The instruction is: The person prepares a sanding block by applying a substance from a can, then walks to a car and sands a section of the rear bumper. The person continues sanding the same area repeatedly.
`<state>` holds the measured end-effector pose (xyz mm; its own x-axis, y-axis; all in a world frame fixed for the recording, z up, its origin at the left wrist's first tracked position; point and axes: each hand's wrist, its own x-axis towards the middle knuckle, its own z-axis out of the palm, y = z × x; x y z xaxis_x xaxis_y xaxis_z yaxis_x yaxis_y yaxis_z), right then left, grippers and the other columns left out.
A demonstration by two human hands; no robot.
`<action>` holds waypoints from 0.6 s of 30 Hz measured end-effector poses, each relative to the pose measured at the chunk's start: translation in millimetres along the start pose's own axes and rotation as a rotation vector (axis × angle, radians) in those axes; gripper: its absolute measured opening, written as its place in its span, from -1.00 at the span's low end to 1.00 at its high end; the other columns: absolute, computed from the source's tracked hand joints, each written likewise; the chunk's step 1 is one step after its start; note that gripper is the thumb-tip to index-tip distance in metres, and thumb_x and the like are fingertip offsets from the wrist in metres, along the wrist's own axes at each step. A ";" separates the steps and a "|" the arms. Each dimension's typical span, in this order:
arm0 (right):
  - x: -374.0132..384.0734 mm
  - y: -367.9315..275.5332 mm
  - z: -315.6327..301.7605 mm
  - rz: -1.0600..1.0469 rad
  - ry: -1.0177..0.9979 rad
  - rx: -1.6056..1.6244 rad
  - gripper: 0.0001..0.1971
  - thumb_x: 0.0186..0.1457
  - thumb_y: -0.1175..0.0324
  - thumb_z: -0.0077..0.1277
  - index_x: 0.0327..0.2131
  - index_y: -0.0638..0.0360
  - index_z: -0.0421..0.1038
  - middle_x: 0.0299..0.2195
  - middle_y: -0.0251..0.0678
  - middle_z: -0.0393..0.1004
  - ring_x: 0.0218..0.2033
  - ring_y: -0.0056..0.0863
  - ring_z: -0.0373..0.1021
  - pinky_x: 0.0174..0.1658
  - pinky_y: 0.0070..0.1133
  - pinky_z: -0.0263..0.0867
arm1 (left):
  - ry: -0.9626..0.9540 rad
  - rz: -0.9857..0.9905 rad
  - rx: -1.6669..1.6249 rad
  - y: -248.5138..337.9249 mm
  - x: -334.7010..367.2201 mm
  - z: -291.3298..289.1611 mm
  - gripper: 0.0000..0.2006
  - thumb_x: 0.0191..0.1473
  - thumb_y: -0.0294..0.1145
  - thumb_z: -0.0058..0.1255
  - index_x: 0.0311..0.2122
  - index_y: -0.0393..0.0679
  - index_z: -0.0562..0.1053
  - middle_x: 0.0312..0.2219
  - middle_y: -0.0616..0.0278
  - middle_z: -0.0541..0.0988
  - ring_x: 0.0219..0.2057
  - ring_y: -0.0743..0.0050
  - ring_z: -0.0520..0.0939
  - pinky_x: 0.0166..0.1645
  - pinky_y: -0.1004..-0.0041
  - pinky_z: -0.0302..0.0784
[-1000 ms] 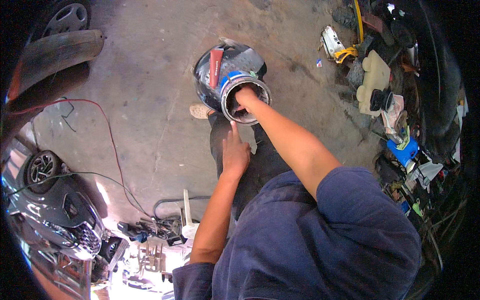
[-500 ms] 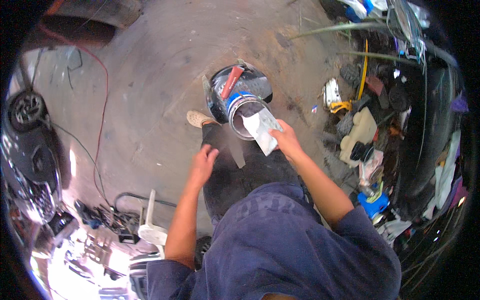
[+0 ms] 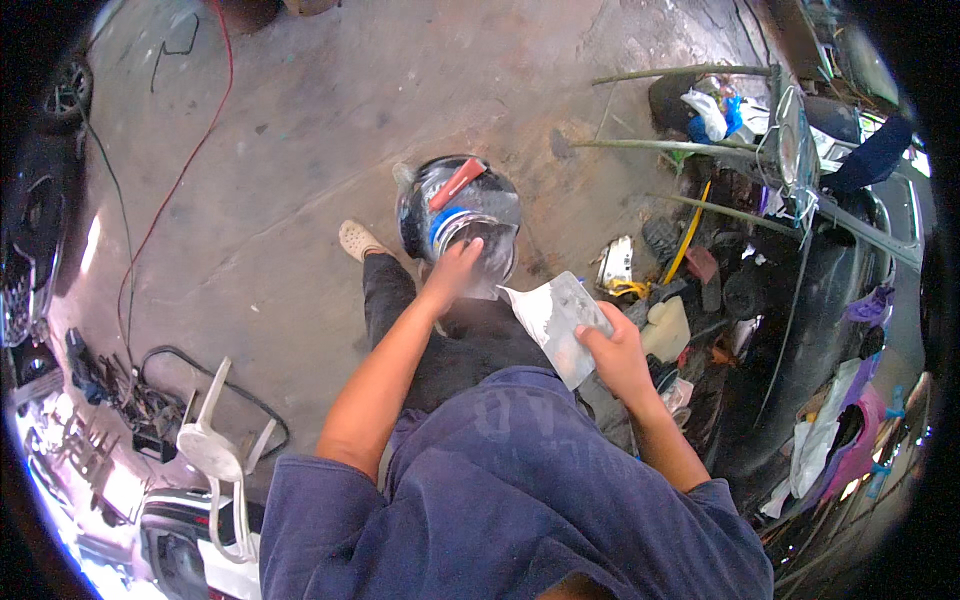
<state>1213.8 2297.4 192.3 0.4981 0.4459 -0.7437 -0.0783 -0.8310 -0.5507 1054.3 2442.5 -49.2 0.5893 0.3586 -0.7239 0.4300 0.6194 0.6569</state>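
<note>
A round metal can (image 3: 487, 232) with a blue band stands on a black drum (image 3: 415, 215) on the concrete floor in front of my knee. A red-handled tool (image 3: 456, 183) lies across the drum behind the can. My left hand (image 3: 453, 272) reaches forward and curls over the can's near rim. My right hand (image 3: 612, 352), lower and to the right, grips a flat grey-white spreading board (image 3: 553, 318) smeared with pale paste, held tilted beside the can.
A red cable (image 3: 182, 168) and a black cable (image 3: 245, 400) run over the floor at left. A white plastic chair (image 3: 213, 452) and scattered tools (image 3: 125, 395) lie at lower left. Cluttered parts, rags and a dark car body (image 3: 800, 320) crowd the right side.
My right hand has come out of the can and now holds the spreading board to the right. My left hand has left my knee and gone forward to the can's rim.
</note>
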 end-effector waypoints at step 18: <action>-104.6 -177.9 -6.8 -1.050 0.140 -1.214 -0.72 -0.01 0.50 0.04 -0.16 0.07 0.41 -0.44 -0.22 0.51 -0.27 -0.21 0.49 -0.27 -0.31 0.44 | 0.249 0.591 -0.559 107.7 -116.0 13.4 -0.60 0.32 -0.16 -0.11 0.10 -0.24 0.37 -0.05 0.20 0.54 -0.06 0.43 0.52 0.09 0.39 0.38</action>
<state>1181.5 2396.4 370.7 -0.0357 0.9842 -0.1736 0.9940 0.0170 -0.1078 1041.4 2458.2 108.3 0.4152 0.8341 -0.3631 -0.3407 0.5127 0.7881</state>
